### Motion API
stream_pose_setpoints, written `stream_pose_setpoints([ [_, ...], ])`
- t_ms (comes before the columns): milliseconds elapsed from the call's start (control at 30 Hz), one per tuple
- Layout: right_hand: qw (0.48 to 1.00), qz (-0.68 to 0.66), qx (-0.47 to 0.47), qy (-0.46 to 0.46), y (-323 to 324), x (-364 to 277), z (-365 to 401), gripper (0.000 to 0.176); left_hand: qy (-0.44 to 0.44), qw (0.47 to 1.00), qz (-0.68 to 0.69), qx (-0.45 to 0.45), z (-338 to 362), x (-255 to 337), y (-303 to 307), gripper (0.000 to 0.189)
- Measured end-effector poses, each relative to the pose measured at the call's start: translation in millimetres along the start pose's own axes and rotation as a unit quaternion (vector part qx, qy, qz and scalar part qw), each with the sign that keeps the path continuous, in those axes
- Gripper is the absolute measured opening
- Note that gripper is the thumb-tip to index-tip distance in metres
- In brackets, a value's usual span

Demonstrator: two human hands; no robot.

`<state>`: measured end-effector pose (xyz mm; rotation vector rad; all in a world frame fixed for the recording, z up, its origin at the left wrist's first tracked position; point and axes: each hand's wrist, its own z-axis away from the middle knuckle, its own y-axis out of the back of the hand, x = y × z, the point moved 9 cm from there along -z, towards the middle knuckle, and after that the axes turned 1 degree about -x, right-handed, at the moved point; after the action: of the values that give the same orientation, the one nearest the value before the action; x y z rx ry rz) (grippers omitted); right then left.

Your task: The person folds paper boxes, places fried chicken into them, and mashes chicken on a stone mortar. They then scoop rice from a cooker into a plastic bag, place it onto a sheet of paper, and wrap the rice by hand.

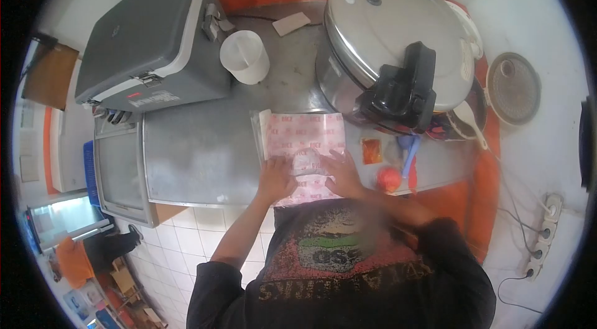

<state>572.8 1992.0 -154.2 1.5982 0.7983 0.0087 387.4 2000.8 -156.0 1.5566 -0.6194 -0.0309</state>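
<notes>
Two hands, left (pixel 278 178) and right (pixel 342 173), lie apart on either side of one rounded paper bundle (pixel 306 161), at the near edge of the tabletop (pixel 199 161); whether their fingers grip is unclear. The paper is pink with red "RICE" print. One closed grey cooler (pixel 149 37) stands far left, one lidded steel cooker (pixel 398 37) far right, contents hidden; one small clear packet (pixel 372 150) holds something orange-red.

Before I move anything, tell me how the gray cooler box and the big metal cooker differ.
The cooler box is boxy, while the cooker is round. The cooler box is dull dark gray with a pale rim; the cooker is shiny metal with a black latch. The cooler box stands at left, the cooker at right. Both have their lids down.
</notes>
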Motion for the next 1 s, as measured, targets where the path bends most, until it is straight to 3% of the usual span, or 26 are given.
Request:
stream_pose_setpoints([
  [33, 1.0, 0.007, -0.003, -0.004, 2, -1, 1, 0.035, -0.013, 1.0, 0.001, -0.014, 1, -1, -6, 0.027],
  [133, 0.973, -0.042, -0.171, -0.148, -42, 45, 0, 0.032, -0.03, 0.997, 0.029, -0.063, 1, -25, -35, 0.028],
  [233, 0.956, -0.046, -0.197, -0.213, -56, 64, -24, 0.027, -0.012, 0.987, 0.103, -0.121, -18, -50, -62, 0.025],
  [267, 0.96, -0.052, -0.142, -0.234, -45, 62, -37, 0.017, -0.012, 0.983, 0.123, -0.136, -25, -54, -68, 0.024],
  [300, 0.967, -0.026, -0.108, -0.229, -44, 59, -47, 0.017, -0.012, 0.978, 0.142, -0.151, -30, -57, -72, 0.023],
  [367, 0.975, 0.027, -0.039, -0.217, -46, 58, -61, 0.016, 0.08, 0.983, 0.082, -0.145, -46, -48, -61, 0.017],
  [400, 0.977, 0.049, -0.069, -0.196, -47, 55, -69, 0.017, 0.127, 0.981, 0.052, -0.14, -53, -41, -51, 0.015],
  [467, 0.976, 0.093, -0.128, -0.153, -47, 47, -80, 0.02, 0.101, 0.99, 0.009, -0.094, -59, -15, -17, 0.014],
  [600, 0.922, 0.031, -0.247, -0.295, -81, 69, -61, 0.024, 0.018, 0.996, -0.088, 0.004, -25, -4, -24, 0.016],
  [667, 0.9, 0.005, -0.276, -0.336, -76, 63, -50, 0.027, 0.018, 0.999, -0.046, -0.009, -10, 0, -33, 0.02],
  [733, 0.933, 0.032, -0.291, -0.21, -77, 34, -58, 0.038, 0.016, 0.999, -0.039, -0.01, 0, 8, -36, 0.023],
  [800, 0.949, 0.049, -0.251, -0.184, -75, 11, -60, 0.049, 0.001, 0.997, -0.075, 0.001, 1, 18, -26, 0.026],
  [867, 0.951, 0.061, -0.153, -0.261, -61, 0, -55, 0.06, 0.034, 0.998, -0.041, -0.02, 6, 16, -33, 0.028],
  [967, 0.944, -0.025, -0.142, -0.295, -50, -8, -55, 0.071, 0.097, 0.993, 0.029, -0.063, 10, 16, -33, 0.031],
  [1000, 0.952, -0.079, -0.097, -0.28, -53, -6, -51, 0.073, 0.121, 0.988, 0.058, -0.081, 15, 16, -33, 0.033],
])
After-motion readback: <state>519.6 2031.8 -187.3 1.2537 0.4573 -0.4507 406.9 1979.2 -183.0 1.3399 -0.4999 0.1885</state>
